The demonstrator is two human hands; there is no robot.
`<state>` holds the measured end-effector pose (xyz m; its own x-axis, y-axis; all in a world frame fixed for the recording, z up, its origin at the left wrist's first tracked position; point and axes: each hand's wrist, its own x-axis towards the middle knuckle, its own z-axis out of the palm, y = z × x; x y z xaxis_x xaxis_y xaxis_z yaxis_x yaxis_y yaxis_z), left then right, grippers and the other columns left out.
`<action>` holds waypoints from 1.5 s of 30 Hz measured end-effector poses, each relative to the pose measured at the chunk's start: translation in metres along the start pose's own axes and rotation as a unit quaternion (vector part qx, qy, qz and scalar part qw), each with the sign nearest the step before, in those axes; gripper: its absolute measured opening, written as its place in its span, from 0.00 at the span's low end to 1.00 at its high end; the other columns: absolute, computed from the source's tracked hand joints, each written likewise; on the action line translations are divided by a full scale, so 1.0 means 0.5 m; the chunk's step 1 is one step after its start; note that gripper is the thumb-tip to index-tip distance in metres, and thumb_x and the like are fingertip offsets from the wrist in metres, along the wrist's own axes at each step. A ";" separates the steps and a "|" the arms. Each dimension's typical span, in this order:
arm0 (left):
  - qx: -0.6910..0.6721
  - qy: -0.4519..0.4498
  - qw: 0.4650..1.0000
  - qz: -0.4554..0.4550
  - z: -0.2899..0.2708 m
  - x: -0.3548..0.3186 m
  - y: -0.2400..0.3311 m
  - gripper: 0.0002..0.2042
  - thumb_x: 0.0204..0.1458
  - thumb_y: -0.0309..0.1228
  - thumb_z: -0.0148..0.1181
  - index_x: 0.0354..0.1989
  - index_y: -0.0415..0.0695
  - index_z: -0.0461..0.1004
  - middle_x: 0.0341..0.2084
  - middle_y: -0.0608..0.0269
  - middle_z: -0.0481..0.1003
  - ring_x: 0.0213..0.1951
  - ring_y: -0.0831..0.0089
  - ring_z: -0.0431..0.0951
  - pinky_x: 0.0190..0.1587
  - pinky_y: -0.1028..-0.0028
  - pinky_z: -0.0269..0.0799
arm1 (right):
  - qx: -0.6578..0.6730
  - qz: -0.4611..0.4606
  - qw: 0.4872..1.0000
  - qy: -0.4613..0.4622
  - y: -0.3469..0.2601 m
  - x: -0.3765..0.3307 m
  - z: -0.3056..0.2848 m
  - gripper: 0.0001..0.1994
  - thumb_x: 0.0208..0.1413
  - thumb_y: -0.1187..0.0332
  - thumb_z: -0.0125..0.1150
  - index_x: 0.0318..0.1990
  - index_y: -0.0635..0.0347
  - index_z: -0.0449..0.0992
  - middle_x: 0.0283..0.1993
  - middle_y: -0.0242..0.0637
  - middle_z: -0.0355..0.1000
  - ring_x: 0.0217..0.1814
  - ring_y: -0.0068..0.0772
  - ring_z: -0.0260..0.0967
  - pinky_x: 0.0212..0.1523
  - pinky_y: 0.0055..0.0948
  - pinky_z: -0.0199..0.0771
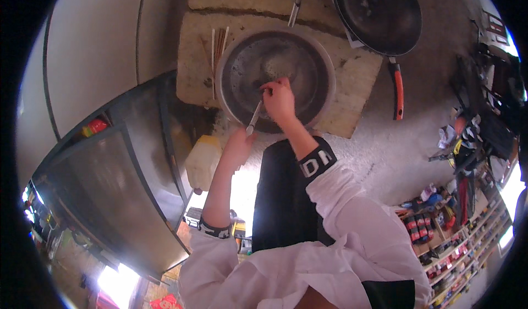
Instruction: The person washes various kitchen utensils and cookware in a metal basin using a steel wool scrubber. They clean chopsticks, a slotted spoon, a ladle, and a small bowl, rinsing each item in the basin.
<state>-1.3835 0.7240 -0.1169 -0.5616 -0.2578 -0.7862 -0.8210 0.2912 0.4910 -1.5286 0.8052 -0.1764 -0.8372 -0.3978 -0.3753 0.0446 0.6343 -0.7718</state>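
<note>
A round metal basin [223, 83] holds water with patches of foam. Over its near side, a slim silvery utensil [255, 117] slants between my two hands; its exact kind cannot be made out. My left hand [237, 147] is closed round its lower end at the basin's near rim. My right hand [280, 101], fingers bent together, grips near its upper, dark end just above the water. That end is partly hidden by my fingers. Several chopsticks [219, 56] lie on the cardboard [195, 61] at the basin's left.
A black frying pan [379, 15] with an orange-and-black handle lies at the upper right. Another metal handle [297, 4] points toward the basin from the top. A pale plastic jug [202, 163] stands near my left forearm, beside a grey cabinet [110, 193]. Stocked shelves [462, 237] line the right.
</note>
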 end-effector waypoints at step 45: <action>-0.194 -0.065 0.969 -0.138 -0.025 -0.028 0.024 0.23 0.57 0.36 0.48 0.59 0.41 0.56 0.32 0.54 0.72 0.28 0.68 0.72 0.32 0.70 0.67 | -0.097 -0.004 0.990 -0.106 0.127 0.059 0.031 0.14 0.48 0.71 0.55 0.44 0.51 0.71 0.47 0.44 0.66 0.49 0.50 0.65 0.49 0.42 0.66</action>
<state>-1.3868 0.7198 -0.0951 -0.3175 -0.1520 -0.9360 -0.9291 -0.1472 0.3391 -1.5419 0.8234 -0.2445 -0.7024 -0.5203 -0.4857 -0.0837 0.7380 -0.6695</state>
